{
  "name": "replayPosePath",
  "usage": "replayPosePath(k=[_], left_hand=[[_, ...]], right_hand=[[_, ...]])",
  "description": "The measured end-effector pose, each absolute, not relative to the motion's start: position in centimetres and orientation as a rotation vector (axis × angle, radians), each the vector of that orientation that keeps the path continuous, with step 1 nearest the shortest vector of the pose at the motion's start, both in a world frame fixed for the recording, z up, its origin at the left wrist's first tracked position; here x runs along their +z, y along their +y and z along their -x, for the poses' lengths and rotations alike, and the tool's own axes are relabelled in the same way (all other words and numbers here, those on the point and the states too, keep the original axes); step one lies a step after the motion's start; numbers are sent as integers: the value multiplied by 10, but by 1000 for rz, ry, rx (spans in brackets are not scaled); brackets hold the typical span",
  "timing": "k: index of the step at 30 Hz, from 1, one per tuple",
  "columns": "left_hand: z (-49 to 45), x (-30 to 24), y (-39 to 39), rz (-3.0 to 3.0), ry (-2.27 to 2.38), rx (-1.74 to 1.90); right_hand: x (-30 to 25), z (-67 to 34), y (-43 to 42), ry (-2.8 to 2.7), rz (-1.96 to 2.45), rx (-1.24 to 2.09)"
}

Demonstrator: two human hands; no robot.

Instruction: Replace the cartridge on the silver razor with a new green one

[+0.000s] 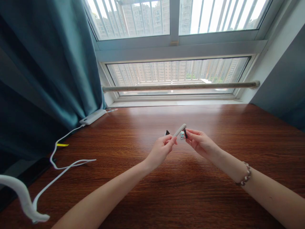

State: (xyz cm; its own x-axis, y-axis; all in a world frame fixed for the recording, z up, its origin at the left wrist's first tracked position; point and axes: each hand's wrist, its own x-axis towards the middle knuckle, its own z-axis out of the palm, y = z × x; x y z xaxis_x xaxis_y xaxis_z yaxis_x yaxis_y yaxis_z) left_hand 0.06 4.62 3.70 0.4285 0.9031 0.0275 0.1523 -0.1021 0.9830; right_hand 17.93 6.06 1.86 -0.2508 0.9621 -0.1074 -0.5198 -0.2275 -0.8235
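My left hand [162, 149] is closed around a slim white stick-shaped object [179, 129], held up at a slant over the wooden table [181, 190]. My right hand [199, 142] pinches a small dark piece [185, 133] right at the white object's upper end. A small shiny bit [182, 136] shows just below the tip, between the two hands. A tiny dark item [167, 132] lies on the table just behind my left hand. A beaded bracelet [245, 174] sits on my right wrist.
A white power bank [92, 116] lies at the table's back left by the teal curtain [47, 70], with a white cable [63, 165] trailing toward the front left. A metal rail [181, 86] crosses the window behind the table.
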Motion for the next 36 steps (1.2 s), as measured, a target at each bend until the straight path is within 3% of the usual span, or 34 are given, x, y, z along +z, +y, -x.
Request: replayPosePath(k=[16,36], left_hand=[[-1,32,39,-1787,1002,758],[-1,39,38,-1705,993,857]], right_hand=[[24,-187,67,-734,822,1526],[32,-182,58,-746,661,1657]])
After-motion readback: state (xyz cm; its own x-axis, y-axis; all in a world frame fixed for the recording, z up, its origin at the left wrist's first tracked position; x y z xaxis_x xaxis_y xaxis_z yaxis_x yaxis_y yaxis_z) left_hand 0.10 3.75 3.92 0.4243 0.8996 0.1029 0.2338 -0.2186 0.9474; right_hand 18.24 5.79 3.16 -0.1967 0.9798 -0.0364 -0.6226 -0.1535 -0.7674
